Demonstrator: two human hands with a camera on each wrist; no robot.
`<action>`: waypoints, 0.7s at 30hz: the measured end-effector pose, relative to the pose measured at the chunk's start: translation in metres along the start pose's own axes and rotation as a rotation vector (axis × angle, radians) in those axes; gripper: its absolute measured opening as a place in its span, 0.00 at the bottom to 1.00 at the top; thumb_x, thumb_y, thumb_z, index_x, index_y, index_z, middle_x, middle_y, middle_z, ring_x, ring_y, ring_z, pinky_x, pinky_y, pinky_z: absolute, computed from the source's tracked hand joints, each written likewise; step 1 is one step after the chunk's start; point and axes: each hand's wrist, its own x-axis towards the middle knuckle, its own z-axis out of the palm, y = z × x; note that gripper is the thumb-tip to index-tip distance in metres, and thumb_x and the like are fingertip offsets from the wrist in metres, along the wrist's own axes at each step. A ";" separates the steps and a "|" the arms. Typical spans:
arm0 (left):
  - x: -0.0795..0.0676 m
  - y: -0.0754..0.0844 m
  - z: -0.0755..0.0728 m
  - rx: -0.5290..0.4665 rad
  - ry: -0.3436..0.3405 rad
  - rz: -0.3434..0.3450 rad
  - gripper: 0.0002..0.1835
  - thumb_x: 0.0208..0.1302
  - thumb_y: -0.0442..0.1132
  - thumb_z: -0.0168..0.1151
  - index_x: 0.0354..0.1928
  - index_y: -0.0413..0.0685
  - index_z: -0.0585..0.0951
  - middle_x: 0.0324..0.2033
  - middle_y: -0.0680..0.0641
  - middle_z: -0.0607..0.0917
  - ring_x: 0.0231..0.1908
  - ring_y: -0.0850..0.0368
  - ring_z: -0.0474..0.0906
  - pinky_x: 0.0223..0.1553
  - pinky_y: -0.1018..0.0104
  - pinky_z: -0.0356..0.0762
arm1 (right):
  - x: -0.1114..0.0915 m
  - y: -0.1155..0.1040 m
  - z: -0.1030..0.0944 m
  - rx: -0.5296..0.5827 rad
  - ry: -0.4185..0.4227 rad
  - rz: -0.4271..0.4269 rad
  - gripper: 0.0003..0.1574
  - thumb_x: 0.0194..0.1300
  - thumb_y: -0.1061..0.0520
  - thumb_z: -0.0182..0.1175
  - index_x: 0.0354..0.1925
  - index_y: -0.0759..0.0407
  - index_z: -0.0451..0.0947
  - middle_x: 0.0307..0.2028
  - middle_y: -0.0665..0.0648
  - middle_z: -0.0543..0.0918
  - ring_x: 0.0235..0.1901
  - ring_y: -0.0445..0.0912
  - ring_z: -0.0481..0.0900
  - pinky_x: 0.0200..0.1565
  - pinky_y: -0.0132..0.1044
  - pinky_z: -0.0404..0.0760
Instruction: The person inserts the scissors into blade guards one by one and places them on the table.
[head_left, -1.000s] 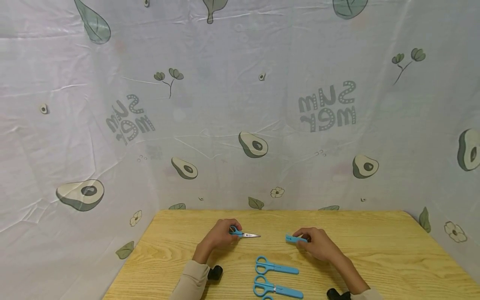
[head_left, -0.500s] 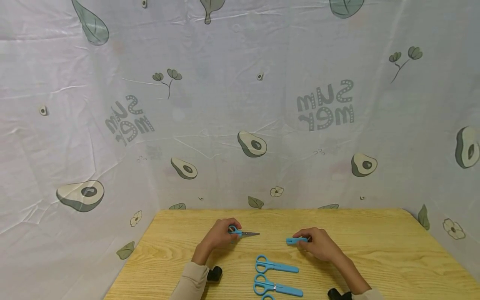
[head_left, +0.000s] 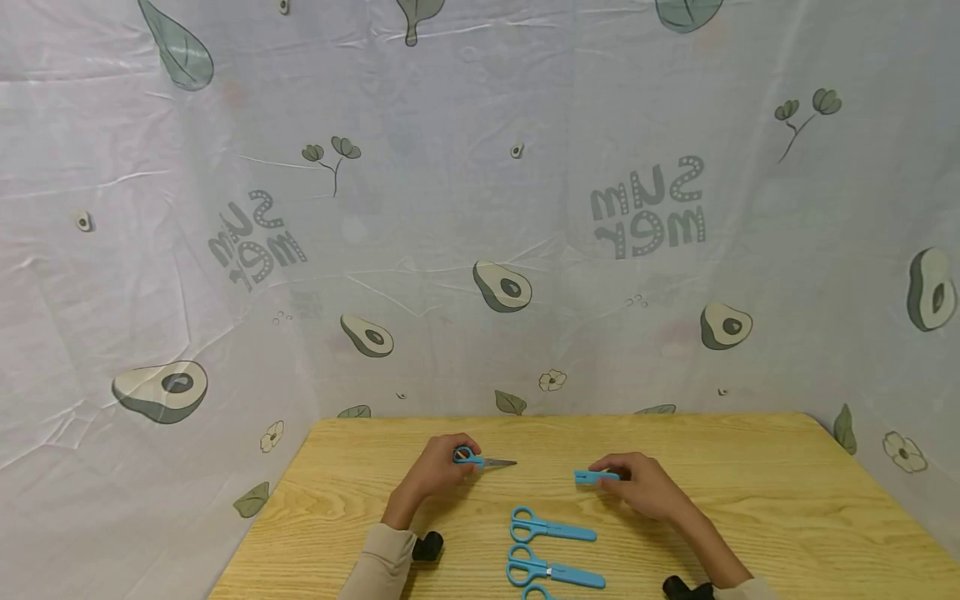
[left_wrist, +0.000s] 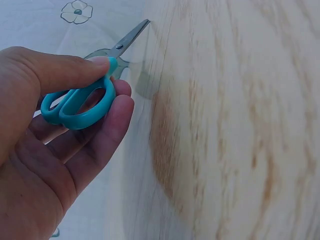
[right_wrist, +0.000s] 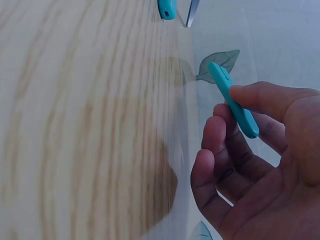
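Note:
My left hand [head_left: 439,466] pinches a small pair of scissors [left_wrist: 82,106] by the blue handle loops, thumb on top. Their bare metal blades [left_wrist: 131,38] lie together and point right, toward the other hand. In my right hand [head_left: 647,485] a blue blade cover [right_wrist: 235,102] is held between thumb and fingers, with one end facing the scissors. A gap separates cover and blade tips. Nearer on the table lie two blue scissors, the upper pair [head_left: 553,528] and the lower pair [head_left: 557,572], both with covers on their blades. Part of another blue handle [head_left: 536,592] shows at the bottom edge.
The wooden table [head_left: 780,500] reaches back to a pale curtain [head_left: 420,208] printed with avocados and leaves, which also hangs along both sides. Black wrist devices, one on the left arm [head_left: 428,547] and one on the right [head_left: 686,588], sit below the hands.
The scissors in my left hand have turned slightly, their blade tips now a little higher in view. The cover in my right hand has rotated a little. Both grips stay the same.

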 end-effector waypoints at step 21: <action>-0.007 0.006 -0.004 -0.174 -0.049 -0.087 0.06 0.71 0.32 0.71 0.47 0.45 0.87 0.40 0.44 0.87 0.24 0.59 0.85 0.25 0.71 0.85 | -0.011 0.005 -0.009 0.164 -0.102 0.023 0.21 0.80 0.57 0.61 0.62 0.71 0.82 0.28 0.58 0.84 0.21 0.36 0.71 0.23 0.32 0.72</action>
